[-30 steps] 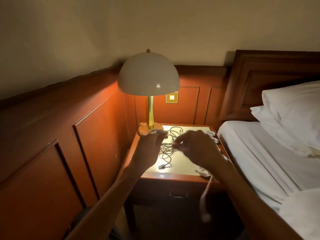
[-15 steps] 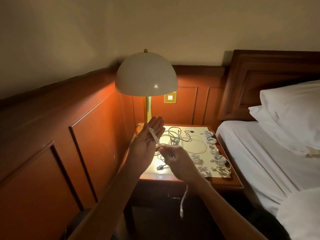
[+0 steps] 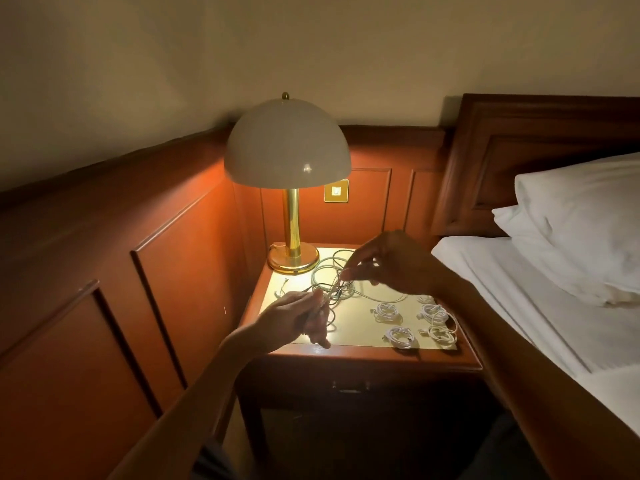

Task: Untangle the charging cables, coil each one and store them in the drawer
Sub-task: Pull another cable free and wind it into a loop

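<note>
1. Warm lamplight falls on a small wooden bench [image 3: 363,355] set in a corner of wood panelling [image 3: 173,254].
2. On the right hand [image 3: 391,261], the thumb and forefinger are pinched together on a strand of the tangled cables [image 3: 337,282]. They hold it a little above the bench top, and the other fingers [image 3: 372,268] are loosely spread.
3. The left hand [image 3: 298,318] is nearer the front edge, its fingers [image 3: 320,327] curled round another strand of the same tangle.
4. The rest of the tangle, in grey-green and pale loops, lies on the light inlaid top between the hands and the lamp's base. A loose plug end [image 3: 282,285] lies near the left edge.
5. Four coiled cables [image 3: 400,336], all white, sit grouped on the front right of the top, apart from the tangle.
6. The drawer [image 3: 311,382] under the top is closed, with a metal handle [image 3: 349,386] on its front.
7. A lamp [image 3: 287,147] with a domed shade and brass stem stands at the back left corner, with a brass switch plate [image 3: 336,191] on the wall behind.
8. A bed [image 3: 519,289] with white pillows [image 3: 581,209] lies to the right.
</note>
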### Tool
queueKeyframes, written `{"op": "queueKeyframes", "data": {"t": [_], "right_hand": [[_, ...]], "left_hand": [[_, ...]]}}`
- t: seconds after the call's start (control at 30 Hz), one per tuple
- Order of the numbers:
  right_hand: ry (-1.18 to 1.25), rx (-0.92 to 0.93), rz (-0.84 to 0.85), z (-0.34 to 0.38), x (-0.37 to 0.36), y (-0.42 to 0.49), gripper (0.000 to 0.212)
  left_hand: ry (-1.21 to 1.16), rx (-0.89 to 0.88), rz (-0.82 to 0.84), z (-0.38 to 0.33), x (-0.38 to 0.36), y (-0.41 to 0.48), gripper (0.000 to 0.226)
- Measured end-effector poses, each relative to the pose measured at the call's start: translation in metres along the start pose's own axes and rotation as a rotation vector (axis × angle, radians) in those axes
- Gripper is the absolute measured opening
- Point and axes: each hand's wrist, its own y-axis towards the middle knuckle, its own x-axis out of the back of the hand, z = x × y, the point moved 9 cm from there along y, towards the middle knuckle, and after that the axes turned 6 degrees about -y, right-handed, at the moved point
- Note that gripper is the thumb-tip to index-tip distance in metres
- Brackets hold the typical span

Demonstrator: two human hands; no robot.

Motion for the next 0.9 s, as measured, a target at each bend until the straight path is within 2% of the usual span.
{"op": "queueKeyframes", "data": {"t": [0.07,0.13,0.23,0.3,0.37,0.4,0.47,0.57,0.63,0.73,0.8,0.9], "right_hand": [[0.156,0.008,-0.014,-0.004,0.0,0.003,0.008],[0.264,-0.013,-0.077,-0.011,-0.007,0.006,0.007],[0.331,-0.027,-0.166,-0.02,-0.021,0.008,0.012],[0.376,-0.038,-0.201,-0.024,-0.027,0.007,0.016],[0.503,-0.088,-0.242,-0.029,-0.036,0.004,0.01],[0.568,-0.113,-0.255,-0.03,-0.043,0.002,0.009],[0.609,-0.16,-0.285,-0.028,-0.06,-0.001,0.027],[0.47,-0.188,-0.281,-0.021,-0.088,-0.002,0.031],[0.382,-0.232,-0.227,-0.017,-0.106,-0.004,0.031],[0.334,-0.321,-0.156,-0.019,-0.122,-0.011,0.024],[0.443,-0.386,-0.124,-0.021,-0.124,-0.015,0.023],[0.873,-0.559,-0.095,-0.026,-0.128,-0.022,0.023]], "left_hand": [[-0.13,0.022,0.116,-0.013,-0.018,-0.005,0.04],[-0.166,0.086,0.157,-0.018,-0.026,-0.006,0.036],[-0.199,0.128,0.138,-0.016,-0.027,-0.005,0.034],[-0.287,0.078,0.122,-0.017,-0.023,-0.006,0.031],[-0.395,-0.001,0.09,-0.024,-0.019,-0.005,0.029],[-0.449,-0.042,0.048,-0.027,-0.016,-0.003,0.03],[-0.602,-0.131,-0.094,-0.033,-0.008,0.002,0.035],[-0.783,-0.3,-0.361,-0.031,0.016,0.009,0.04],[-0.797,-0.374,-0.51,-0.025,0.027,0.013,0.037],[-0.683,-0.384,-0.691,-0.016,0.039,0.013,0.029],[-0.677,-0.387,-0.725,-0.014,0.042,0.013,0.029],[-0.768,-0.363,-0.729,-0.009,0.047,0.011,0.032]]}}
